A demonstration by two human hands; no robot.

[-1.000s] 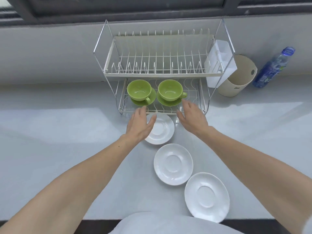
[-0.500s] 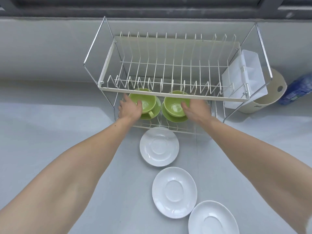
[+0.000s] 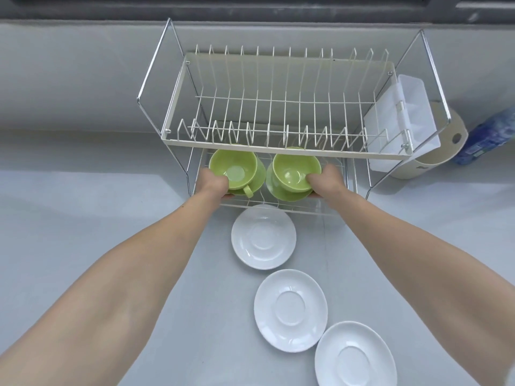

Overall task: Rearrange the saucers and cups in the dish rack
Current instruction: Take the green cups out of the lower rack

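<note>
Two green cups on green saucers sit on the lower shelf of the two-tier wire dish rack (image 3: 178, 140). My left hand (image 3: 213, 181) grips the left green cup (image 3: 234, 168) and its saucer (image 3: 260, 176), thumb inside the cup rim. My right hand (image 3: 324, 181) holds the right green cup (image 3: 292, 168) and its saucer (image 3: 281, 192) the same way. Both sets look slightly lifted and tilted toward me. Three white saucers lie on the counter in a diagonal row: one (image 3: 263, 236) just in front of the rack, one (image 3: 290, 310) nearer, one (image 3: 355, 356) at bottom right.
The rack's upper tier (image 3: 278, 107) holds no dishes. A clear plastic cutlery holder (image 3: 404, 118) hangs on its right side. A beige round container (image 3: 440, 151) and a blue-labelled water bottle (image 3: 490, 137) stand to the right, by the grey wall.
My hands went from hovering in front of the rack to reaching into the lower shelf and closing on the two green cup-and-saucer sets. My head moved closer to the rack.
</note>
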